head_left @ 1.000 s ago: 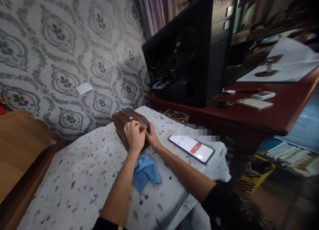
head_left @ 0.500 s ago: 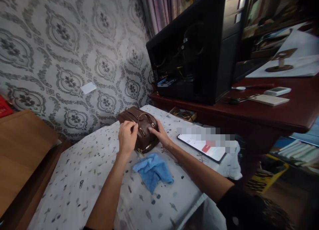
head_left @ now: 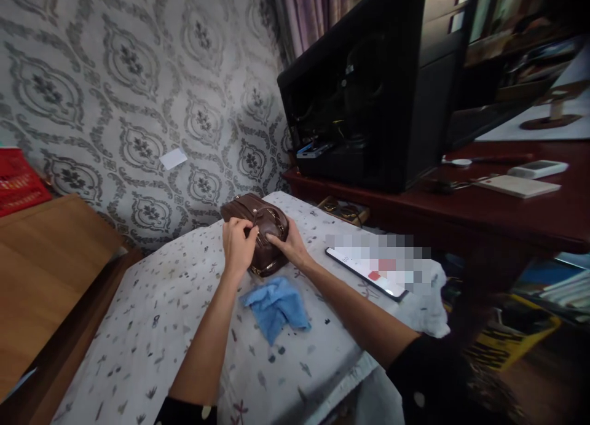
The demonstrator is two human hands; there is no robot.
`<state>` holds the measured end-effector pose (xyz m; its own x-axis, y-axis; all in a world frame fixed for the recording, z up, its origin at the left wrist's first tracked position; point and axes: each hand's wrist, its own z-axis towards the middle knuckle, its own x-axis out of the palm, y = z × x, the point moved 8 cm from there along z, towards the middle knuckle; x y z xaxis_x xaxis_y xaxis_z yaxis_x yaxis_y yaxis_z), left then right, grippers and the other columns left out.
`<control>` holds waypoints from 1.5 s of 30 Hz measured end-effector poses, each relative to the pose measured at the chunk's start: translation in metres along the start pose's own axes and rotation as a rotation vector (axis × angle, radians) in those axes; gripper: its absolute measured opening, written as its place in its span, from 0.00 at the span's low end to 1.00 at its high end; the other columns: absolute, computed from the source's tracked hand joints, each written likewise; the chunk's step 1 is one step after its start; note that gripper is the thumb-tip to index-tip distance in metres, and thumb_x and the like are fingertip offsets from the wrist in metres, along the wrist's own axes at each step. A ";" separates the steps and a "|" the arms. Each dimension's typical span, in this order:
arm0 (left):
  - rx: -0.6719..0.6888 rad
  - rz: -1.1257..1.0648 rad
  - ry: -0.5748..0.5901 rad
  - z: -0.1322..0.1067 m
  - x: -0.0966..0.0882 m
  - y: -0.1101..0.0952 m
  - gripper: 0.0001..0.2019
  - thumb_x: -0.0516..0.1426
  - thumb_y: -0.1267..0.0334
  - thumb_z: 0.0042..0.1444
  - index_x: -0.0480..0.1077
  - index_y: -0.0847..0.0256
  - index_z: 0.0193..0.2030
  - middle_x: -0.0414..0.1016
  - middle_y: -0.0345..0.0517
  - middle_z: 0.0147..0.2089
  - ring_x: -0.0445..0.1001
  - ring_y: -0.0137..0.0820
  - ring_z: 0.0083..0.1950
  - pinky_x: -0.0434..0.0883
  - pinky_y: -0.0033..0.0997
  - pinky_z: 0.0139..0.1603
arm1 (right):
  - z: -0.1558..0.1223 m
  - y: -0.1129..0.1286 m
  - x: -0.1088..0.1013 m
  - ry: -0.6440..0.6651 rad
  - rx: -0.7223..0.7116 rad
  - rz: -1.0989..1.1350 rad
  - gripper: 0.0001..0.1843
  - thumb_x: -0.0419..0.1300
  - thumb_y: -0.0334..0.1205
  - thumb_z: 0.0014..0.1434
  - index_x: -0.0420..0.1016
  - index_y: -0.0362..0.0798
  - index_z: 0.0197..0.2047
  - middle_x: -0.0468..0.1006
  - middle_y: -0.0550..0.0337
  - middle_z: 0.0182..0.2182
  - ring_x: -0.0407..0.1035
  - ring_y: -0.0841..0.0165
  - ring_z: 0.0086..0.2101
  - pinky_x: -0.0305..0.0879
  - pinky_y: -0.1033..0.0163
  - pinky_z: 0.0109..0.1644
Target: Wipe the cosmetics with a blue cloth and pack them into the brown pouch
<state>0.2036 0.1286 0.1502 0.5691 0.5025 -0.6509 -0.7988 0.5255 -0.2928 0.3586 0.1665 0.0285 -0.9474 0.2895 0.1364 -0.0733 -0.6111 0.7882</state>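
A small brown leather bag (head_left: pixel 251 213) with zips lies on a table under a white patterned cloth (head_left: pixel 152 327). My left hand (head_left: pixel 237 248) pinches at the bag's top, fingers closed near a zip. My right hand (head_left: pixel 289 245) presses against the bag's right side, fingers laid on the leather. A crumpled blue cloth (head_left: pixel 276 306) lies just in front of the bag, between my forearms.
A phone (head_left: pixel 369 271) with a lit screen lies to the right on the cloth. Behind stands a dark red desk (head_left: pixel 507 219) with a black computer case (head_left: pixel 369 93) and small devices. A wooden surface (head_left: pixel 41 271) is at the left; patterned wallpaper behind.
My left hand has shifted from covering the bag's top to pinching at its left part. My right hand stays against the bag's right side. The view has swung slightly.
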 end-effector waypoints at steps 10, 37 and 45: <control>0.037 -0.056 -0.027 -0.014 0.004 -0.006 0.02 0.60 0.69 0.57 0.74 0.61 0.35 0.73 0.47 0.40 0.69 0.39 0.46 0.69 0.40 0.51 | -0.002 0.002 -0.001 -0.026 -0.024 -0.049 0.48 0.68 0.62 0.50 0.59 0.48 0.67 0.66 0.44 0.62 0.60 0.49 0.62 0.53 0.40 0.68; 0.114 0.274 0.144 0.017 0.045 -0.054 0.09 0.58 0.59 0.62 0.76 0.62 0.41 0.75 0.54 0.47 0.69 0.45 0.50 0.66 0.43 0.51 | 0.005 -0.003 -0.002 0.119 -0.002 0.102 0.45 0.64 0.63 0.52 0.59 0.50 0.67 0.65 0.48 0.64 0.58 0.51 0.64 0.50 0.45 0.71; 0.094 0.195 0.084 0.004 0.049 -0.057 0.05 0.59 0.63 0.60 0.74 0.61 0.36 0.74 0.51 0.46 0.68 0.45 0.51 0.65 0.46 0.52 | 0.004 -0.006 -0.002 0.090 -0.018 0.062 0.45 0.62 0.65 0.53 0.59 0.50 0.67 0.66 0.48 0.64 0.58 0.52 0.64 0.50 0.45 0.71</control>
<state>0.2777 0.1256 0.1377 0.3842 0.5437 -0.7462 -0.8681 0.4878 -0.0916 0.3621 0.1727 0.0265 -0.9744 0.1838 0.1299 -0.0181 -0.6393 0.7687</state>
